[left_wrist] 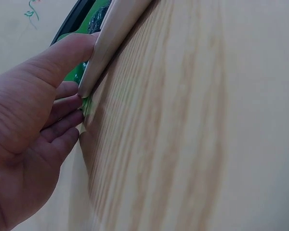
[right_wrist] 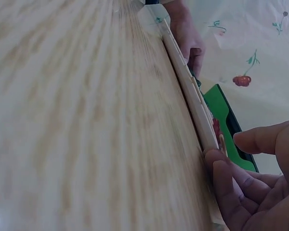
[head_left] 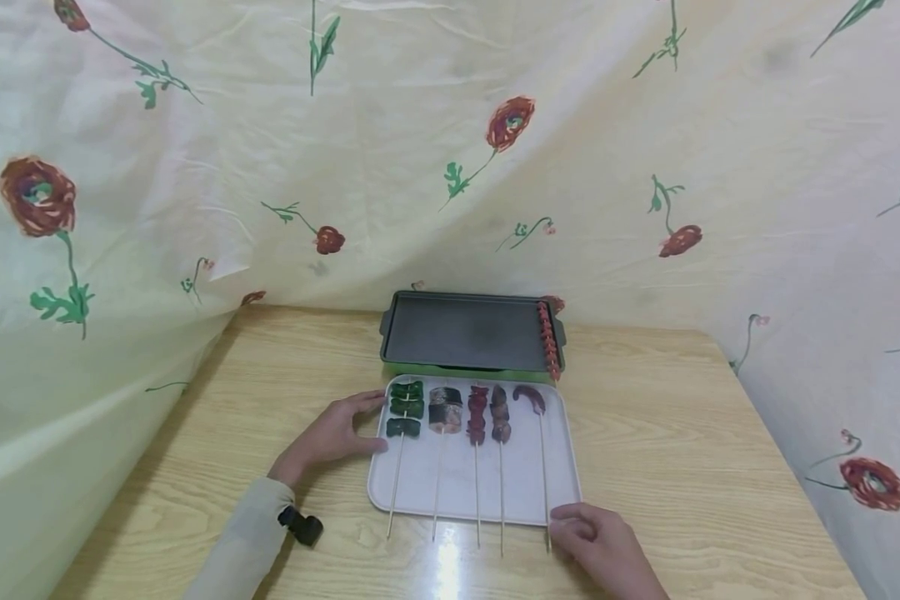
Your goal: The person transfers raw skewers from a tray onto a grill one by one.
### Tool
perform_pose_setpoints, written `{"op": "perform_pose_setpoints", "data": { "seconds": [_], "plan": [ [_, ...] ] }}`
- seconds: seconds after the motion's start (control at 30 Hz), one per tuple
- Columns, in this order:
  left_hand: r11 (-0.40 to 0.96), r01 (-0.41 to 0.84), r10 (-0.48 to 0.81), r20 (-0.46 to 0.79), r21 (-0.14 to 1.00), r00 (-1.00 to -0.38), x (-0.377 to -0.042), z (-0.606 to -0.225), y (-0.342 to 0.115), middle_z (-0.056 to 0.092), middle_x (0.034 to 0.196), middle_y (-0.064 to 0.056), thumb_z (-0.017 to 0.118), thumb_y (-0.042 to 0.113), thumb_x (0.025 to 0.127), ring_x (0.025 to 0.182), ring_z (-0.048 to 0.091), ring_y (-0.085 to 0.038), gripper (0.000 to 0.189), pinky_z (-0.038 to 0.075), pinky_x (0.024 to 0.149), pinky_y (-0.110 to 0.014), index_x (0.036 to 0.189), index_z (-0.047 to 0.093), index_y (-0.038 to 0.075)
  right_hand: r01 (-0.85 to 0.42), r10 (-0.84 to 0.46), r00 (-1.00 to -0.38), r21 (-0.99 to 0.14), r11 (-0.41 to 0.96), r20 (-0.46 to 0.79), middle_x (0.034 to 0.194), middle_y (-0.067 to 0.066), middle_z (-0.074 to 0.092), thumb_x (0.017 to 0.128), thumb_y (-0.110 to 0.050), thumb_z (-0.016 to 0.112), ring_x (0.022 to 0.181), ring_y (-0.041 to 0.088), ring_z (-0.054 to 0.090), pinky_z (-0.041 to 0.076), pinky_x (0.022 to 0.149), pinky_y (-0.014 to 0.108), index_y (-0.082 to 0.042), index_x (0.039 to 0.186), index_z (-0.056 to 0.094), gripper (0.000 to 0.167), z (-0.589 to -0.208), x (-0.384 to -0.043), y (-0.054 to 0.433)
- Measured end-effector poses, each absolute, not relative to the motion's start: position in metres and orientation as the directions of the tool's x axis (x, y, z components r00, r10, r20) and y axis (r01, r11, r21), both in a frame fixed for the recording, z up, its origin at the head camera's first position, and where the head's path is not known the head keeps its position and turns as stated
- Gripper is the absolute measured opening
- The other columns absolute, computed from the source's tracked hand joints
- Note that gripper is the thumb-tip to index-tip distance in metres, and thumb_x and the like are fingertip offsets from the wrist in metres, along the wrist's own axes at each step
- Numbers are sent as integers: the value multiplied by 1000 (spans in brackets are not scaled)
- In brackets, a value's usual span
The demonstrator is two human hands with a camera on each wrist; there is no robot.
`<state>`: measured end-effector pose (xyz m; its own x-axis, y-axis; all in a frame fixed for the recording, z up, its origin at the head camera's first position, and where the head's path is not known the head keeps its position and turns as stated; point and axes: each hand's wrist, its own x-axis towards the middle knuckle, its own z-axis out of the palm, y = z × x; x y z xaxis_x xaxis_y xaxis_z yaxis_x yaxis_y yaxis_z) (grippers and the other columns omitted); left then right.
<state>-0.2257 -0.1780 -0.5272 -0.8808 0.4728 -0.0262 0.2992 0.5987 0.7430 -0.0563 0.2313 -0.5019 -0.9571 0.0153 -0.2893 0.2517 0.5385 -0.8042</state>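
Note:
A white tray [head_left: 457,487] holds several skewers with their sticks reaching past its front edge. On it lie a dark green skewer [head_left: 407,408], a silvery, pale chunk skewer [head_left: 445,411], a red meat skewer [head_left: 477,414], a brown chunk skewer [head_left: 500,414] and, at the right, a skewer with one curved, dark reddish piece [head_left: 530,397]. My left hand [head_left: 341,431] touches the tray's left edge, thumb and fingers spread along it. My right hand [head_left: 600,537] is at the front right corner, fingertips at the rim beside the rightmost stick; its thumb [right_wrist: 260,139] stands apart from the fingers.
Behind the tray stands a dark griddle [head_left: 461,331] on a green base [head_left: 420,368]. A thin red skewer [head_left: 547,337] lies along its right side, its lower end towards the tray. Wooden table [head_left: 660,433] and flowered cloth [head_left: 405,167] surround everything.

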Motion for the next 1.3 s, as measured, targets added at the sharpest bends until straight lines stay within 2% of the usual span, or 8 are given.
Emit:
{"op": "perform_pose_setpoints", "data": {
  "seconds": [0.13,0.33,0.7,1.03,1.3],
  "plan": [
    [598,296,472,-29,744,-881,-226,-527,-178,44,159,-7,86,41,81,149,37,-32,81,31,124,-50,149,54,11,228,-24,-959,-820,526,-282,85,2,78,93,-24,74,76,12,68,56,69,20,5,115,71,36,-505,-58,231],
    [601,295,469,-29,743,-883,-226,-527,-177,45,159,-7,86,42,81,149,37,-33,81,31,123,-51,149,54,12,210,-79,-956,-846,490,-283,84,5,78,91,-21,76,74,13,69,57,68,21,9,116,68,40,-510,-59,232],
    [601,291,469,-33,744,-883,-227,-528,-178,44,159,-7,87,42,81,149,37,-33,81,31,123,-51,149,54,13,269,-73,-942,-865,424,-328,86,7,77,89,-20,79,77,16,69,59,67,23,10,119,65,44,-507,-59,231],
    [613,277,455,-44,740,-889,-227,-528,-177,45,159,-5,87,40,81,149,37,-31,79,32,123,-50,148,55,14,274,-120,-936,-900,340,-331,88,11,74,94,-7,71,74,18,68,61,63,28,16,123,60,38,-502,-53,236],
    [616,269,454,-55,741,-889,-226,-526,-177,45,159,-6,87,40,81,149,38,-31,79,34,122,-50,148,55,13,240,-130,-947,-915,324,-294,88,14,74,93,-4,71,70,15,67,60,62,27,18,122,59,39,-498,-45,238]
  ]
}}
